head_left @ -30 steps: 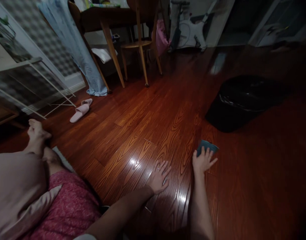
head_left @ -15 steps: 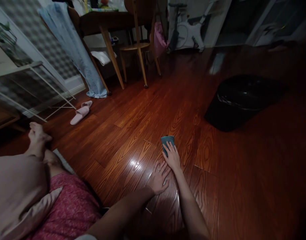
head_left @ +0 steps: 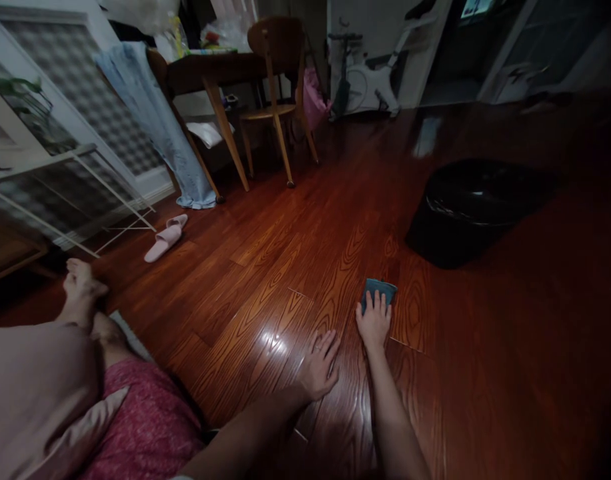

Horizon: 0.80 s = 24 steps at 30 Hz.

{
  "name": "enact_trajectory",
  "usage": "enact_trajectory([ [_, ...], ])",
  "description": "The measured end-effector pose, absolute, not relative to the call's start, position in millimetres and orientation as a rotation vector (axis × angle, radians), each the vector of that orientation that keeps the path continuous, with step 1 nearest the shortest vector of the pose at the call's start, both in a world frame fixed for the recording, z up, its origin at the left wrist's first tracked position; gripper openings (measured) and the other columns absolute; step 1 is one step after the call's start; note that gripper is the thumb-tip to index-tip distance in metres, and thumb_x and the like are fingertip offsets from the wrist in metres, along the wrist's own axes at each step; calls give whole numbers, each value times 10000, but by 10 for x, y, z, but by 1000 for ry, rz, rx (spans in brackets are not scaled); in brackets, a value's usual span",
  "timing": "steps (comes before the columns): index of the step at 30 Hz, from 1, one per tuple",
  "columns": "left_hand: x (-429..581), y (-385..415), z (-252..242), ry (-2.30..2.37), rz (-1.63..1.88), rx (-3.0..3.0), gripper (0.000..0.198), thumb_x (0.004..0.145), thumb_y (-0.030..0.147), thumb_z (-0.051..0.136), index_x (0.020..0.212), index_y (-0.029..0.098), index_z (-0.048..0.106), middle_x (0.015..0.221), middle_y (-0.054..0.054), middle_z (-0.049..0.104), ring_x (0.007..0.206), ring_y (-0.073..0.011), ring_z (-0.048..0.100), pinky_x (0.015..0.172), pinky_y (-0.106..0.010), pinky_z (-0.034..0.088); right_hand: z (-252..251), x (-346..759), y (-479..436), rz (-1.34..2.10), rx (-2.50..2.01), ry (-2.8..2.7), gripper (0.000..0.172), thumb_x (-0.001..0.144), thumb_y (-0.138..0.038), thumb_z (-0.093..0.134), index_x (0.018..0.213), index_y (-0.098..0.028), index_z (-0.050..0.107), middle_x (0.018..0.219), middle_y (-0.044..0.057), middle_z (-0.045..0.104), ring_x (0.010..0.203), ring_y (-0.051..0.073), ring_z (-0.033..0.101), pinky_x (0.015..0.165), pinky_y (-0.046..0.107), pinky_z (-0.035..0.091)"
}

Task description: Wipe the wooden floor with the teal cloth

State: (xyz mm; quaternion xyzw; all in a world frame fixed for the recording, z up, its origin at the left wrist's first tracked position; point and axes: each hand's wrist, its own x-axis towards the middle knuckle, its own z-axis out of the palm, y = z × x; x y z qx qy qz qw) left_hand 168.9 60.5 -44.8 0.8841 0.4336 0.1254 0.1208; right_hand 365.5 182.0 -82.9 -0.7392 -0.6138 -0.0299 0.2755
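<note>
My right hand (head_left: 374, 321) lies flat on a small teal cloth (head_left: 381, 291), pressing it onto the glossy red-brown wooden floor (head_left: 295, 267); only the cloth's far end shows past the fingers. My left hand (head_left: 321, 363) rests palm down on the floor just to the left, fingers spread, a ring on one finger, holding nothing. My legs in pink fabric (head_left: 135, 427) and a bare foot (head_left: 81, 283) stretch out at the lower left.
A black bin (head_left: 465, 213) lined with a dark bag stands to the right of the cloth. Pink slippers (head_left: 166, 237) lie at the left by a white rack (head_left: 70, 193). A wooden table (head_left: 210, 67) and chair (head_left: 275, 87) stand at the back, with an exercise bike (head_left: 370, 73) behind.
My right hand slid the cloth left toward my left hand, then back to the right. My left hand stayed planted on the floor.
</note>
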Motion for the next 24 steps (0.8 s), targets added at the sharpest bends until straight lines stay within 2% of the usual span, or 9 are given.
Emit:
enact_trajectory([
  [4, 1555, 677, -516, 1450, 406, 2554, 677, 964, 278, 431, 1589, 155, 202, 1648, -99, 182, 1521, -247, 123, 1231, -511, 162, -835, 3641, 1841, -93, -1968, -1629, 579, 962, -370, 311, 1431, -83, 492, 1511, 200, 447, 1462, 320, 273, 1152, 553, 251],
  [8, 1268, 761, -606, 1778, 432, 2463, 628, 972, 295, 429, 1571, 179, 281, 1632, -120, 229, 1507, -289, 182, 1210, -567, 176, -875, 3647, 1863, -118, -1945, -1606, 584, 958, -371, 296, 1422, -85, 507, 1500, 208, 461, 1455, 333, 293, 1135, 564, 275],
  [14, 1127, 798, -627, 1943, 390, 2408, 660, 939, 266, 446, 1573, 196, 279, 1639, -131, 188, 1506, -301, 181, 1196, -595, 160, -870, 3638, 1839, -102, -1941, -1614, 586, 959, -369, 323, 1471, -119, 457, 1521, 195, 442, 1466, 343, 276, 1137, 594, 261],
  [18, 1179, 791, -586, 1965, 367, 2385, 663, 934, 280, 449, 1570, 191, 283, 1644, -118, 191, 1512, -297, 153, 1204, -586, 142, -797, 3604, 1808, -31, -1829, -1836, 532, 969, -374, 353, 1441, -177, 500, 1539, 119, 443, 1474, 286, 276, 1166, 530, 264],
  [24, 1194, 773, -559, 1956, 399, 2383, 639, 946, 282, 448, 1559, 171, 302, 1637, -141, 208, 1516, -277, 145, 1211, -582, 107, -713, 3393, 1776, 129, -1369, -2237, 449, 978, -366, 387, 1389, -293, 554, 1495, 28, 514, 1435, 192, 363, 1176, 464, 278],
])
